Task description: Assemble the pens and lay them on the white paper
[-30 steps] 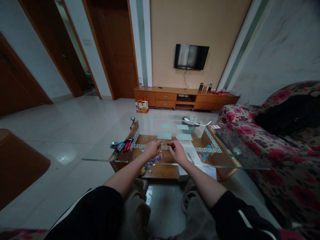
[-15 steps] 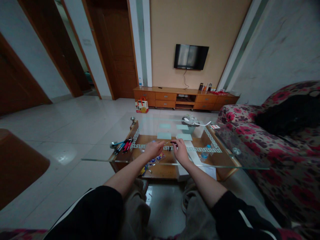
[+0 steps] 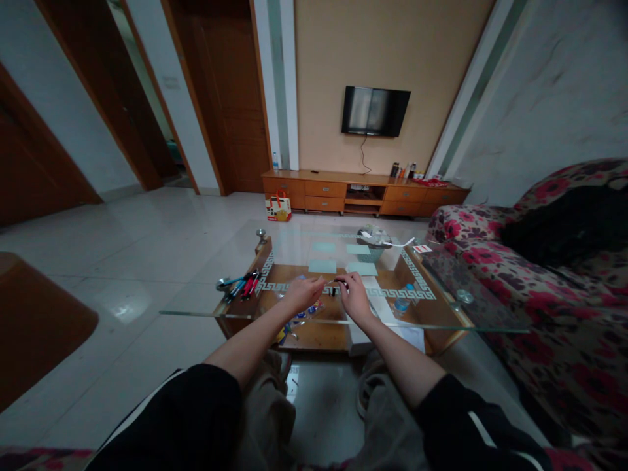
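Observation:
Over the glass table (image 3: 196,304), my left hand (image 3: 305,293) and my right hand (image 3: 354,293) face each other with a small gap between the fingertips. A thin, slender piece (image 3: 330,282) bridges that gap, its left end at my left fingers. My right fingers are pinched on its dark end; it is too small to name surely. Just below lies a small black piece (image 3: 334,292). Several pens (image 3: 240,286), blue, black and red, lie in a bunch left of my left hand. Colourful small packets (image 3: 299,319) show below my left wrist.
A water bottle (image 3: 403,299) with a blue cap is right of my right hand. Towards the far right edge are a filled basket (image 3: 375,252) and a red-and-white card (image 3: 422,248). A floral sofa (image 3: 475,261) borders the table on the right.
My left hand has edged slightly right, towards my right hand, and less of the thin piece shows between them. My right hand is nearly still.

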### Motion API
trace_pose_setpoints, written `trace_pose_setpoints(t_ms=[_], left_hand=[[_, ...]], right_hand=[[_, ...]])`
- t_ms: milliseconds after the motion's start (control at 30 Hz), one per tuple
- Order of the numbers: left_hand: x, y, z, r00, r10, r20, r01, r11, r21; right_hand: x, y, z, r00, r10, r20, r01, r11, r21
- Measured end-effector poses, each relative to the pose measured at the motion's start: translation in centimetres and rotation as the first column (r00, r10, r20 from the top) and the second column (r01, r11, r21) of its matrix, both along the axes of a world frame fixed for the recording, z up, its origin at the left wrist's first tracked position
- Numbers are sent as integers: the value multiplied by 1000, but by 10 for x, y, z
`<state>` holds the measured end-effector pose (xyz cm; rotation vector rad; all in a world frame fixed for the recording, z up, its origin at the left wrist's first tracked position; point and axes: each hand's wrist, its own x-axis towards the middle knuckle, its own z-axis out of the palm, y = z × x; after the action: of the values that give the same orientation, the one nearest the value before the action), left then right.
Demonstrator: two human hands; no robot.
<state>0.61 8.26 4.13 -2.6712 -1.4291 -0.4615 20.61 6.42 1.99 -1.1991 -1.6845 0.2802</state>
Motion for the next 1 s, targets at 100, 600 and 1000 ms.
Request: trace_pose_setpoints(t_ms=[100,600,1000], left_hand=[[0,0,-1,1000,-6,7,6,1000,10],[-2,3,-2,999,-42,3,42,999,18],[-2,2,-2,999,-34,42,34,999,3]], right_hand=[[0,0,0,1000,10,-10,-10,1000,12],[-2,2,2,999,32,-14,-32,999,34],[-2,-2,5,999,42,16,-43,998,37]])
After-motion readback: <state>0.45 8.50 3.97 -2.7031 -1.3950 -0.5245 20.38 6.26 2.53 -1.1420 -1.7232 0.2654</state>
